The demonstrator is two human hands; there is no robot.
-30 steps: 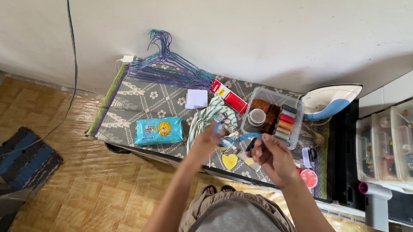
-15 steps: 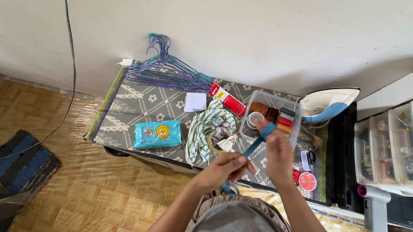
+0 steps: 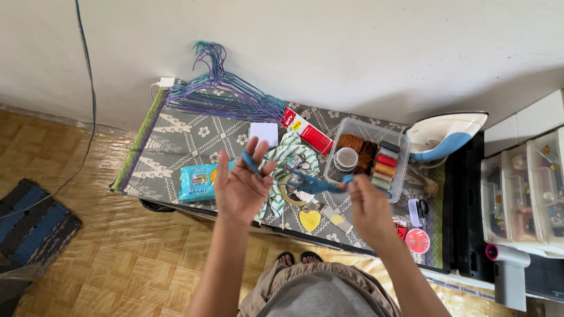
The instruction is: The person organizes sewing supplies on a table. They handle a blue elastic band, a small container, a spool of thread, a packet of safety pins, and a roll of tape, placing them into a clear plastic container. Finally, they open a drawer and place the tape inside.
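Blue is what ties the two hands together here: a blue tape (image 3: 306,182) runs between them above the patterned mat (image 3: 187,134). My left hand (image 3: 242,188) sits at about nine o'clock from the strip's middle, palm up and fingers half spread, with one blue end pinched up near its fingertips at roughly twelve o'clock of the palm. My right hand (image 3: 369,208) sits at three o'clock, fingers closed on the other end. So both hands are clamped on the strip, one at each end.

The strip's long axis lies nearly nine-to-three, tipping slightly down toward the right. It looks raised off the mat, though I can't tell how taut it is.

Directly under the strip lie a green-striped cloth (image 3: 288,159) and a yellow heart shape (image 3: 311,220). A clear box of thread spools (image 3: 370,158) sits at one o'clock from the right hand, a blue wipes pack (image 3: 197,180) at nine o'clock from the left. Neither hand is clearly nearer the middle.
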